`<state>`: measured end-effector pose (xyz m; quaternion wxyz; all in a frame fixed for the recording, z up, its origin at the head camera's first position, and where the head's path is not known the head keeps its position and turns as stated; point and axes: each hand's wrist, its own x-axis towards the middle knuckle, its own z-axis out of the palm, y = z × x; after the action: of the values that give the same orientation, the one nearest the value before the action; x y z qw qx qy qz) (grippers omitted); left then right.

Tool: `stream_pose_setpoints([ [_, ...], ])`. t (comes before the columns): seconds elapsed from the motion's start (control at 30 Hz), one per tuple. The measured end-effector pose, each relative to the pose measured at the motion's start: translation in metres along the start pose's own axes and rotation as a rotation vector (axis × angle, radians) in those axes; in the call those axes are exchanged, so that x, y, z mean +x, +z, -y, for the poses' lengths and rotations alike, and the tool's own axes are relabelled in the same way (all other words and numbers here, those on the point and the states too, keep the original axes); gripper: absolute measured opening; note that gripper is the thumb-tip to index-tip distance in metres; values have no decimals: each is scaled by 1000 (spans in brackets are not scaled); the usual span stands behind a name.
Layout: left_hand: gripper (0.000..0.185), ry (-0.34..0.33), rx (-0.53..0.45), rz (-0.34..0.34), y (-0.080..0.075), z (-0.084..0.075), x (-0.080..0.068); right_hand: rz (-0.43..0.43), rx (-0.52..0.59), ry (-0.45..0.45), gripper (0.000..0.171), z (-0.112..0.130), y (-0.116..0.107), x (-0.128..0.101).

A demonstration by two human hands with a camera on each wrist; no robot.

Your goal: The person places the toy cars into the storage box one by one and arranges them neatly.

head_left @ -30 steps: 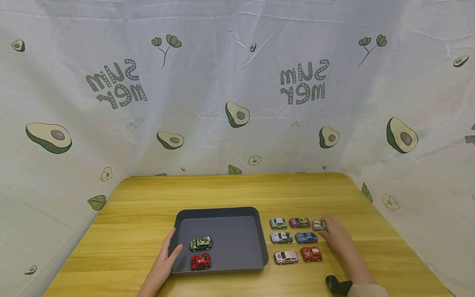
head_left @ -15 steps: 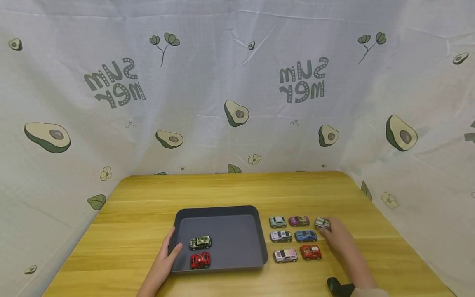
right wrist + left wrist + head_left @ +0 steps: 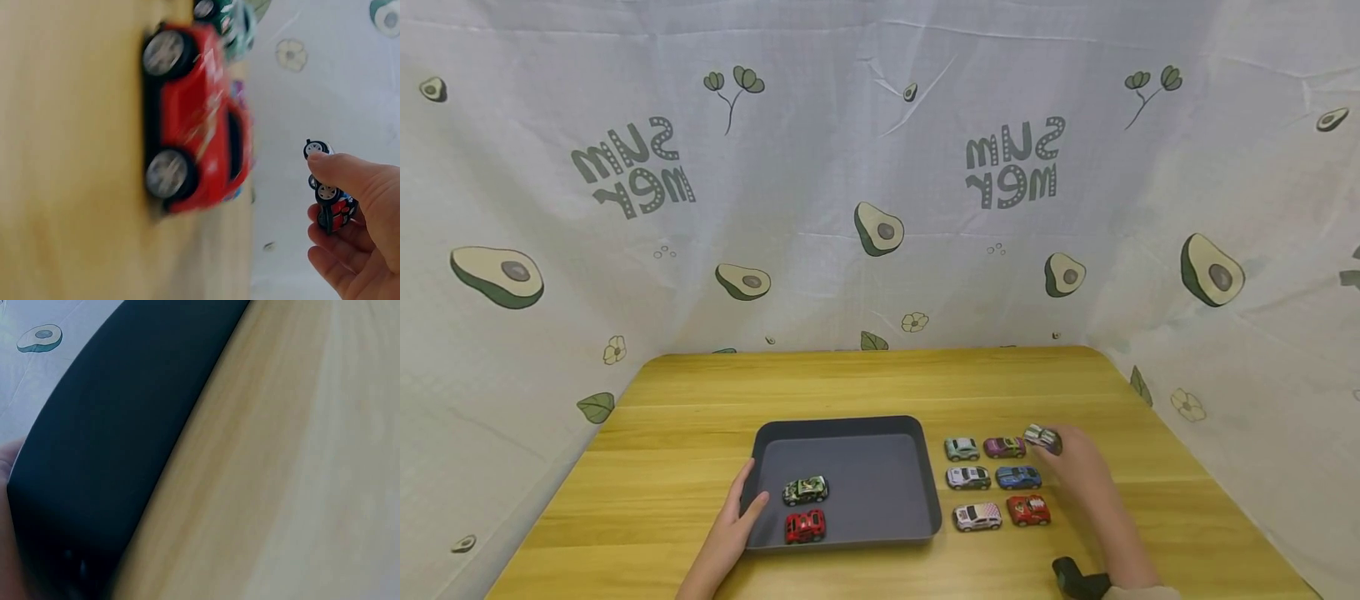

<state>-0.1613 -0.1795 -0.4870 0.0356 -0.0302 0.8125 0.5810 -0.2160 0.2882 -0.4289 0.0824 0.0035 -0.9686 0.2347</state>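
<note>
My right hand (image 3: 1081,467) pinches a white-and-green striped toy car (image 3: 1042,437) between thumb and fingers, lifted off the table to the right of the other cars. The right wrist view shows the wheels and a red-and-blue end of the held car (image 3: 341,215), the thumb lying over its side. At the tray's left side, my left hand (image 3: 727,525) grips the dark grey tray (image 3: 880,487), thumb at the rim and fingers along the outer wall. A camouflage-green toy car (image 3: 805,491) and a red toy car (image 3: 805,527) sit inside the tray, near its left side.
Right of the tray, toy cars stand in rows: pale green (image 3: 962,448), purple (image 3: 1004,447), white (image 3: 967,477), blue (image 3: 1018,477), white-and-pink (image 3: 977,517) and red (image 3: 1028,510). A black object (image 3: 1078,579) is by the right wrist. A curtain (image 3: 820,167) hangs behind the wooden table (image 3: 850,383).
The right hand has raised the striped car from the table and shifted it slightly up and left. The left hand and the tray have stayed in place.
</note>
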Motion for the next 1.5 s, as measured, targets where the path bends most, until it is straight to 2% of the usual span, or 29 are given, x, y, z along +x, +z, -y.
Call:
stream_pose_setpoints([
  [0.3,68,-3,8,-1,1,0,0,-41,0,-81,44,33,1,-2],
  [0.53,69,-11,9,0,0,2,1,-21,22,-91,44,56,8,-5],
  [0.87,69,-22,7,5,0,2,1,-42,63,-125,42,76,29,-8],
  [1.1,69,-15,-3,-2,1,1,1,-12,135,-129,40,92,44,-14],
  [1.33,70,-16,-1,-6,3,1,1,-27,132,-175,37,108,57,-16],
  [1.5,69,-15,1,-8,2,-1,-1,-18,156,-166,37,120,65,-15],
])
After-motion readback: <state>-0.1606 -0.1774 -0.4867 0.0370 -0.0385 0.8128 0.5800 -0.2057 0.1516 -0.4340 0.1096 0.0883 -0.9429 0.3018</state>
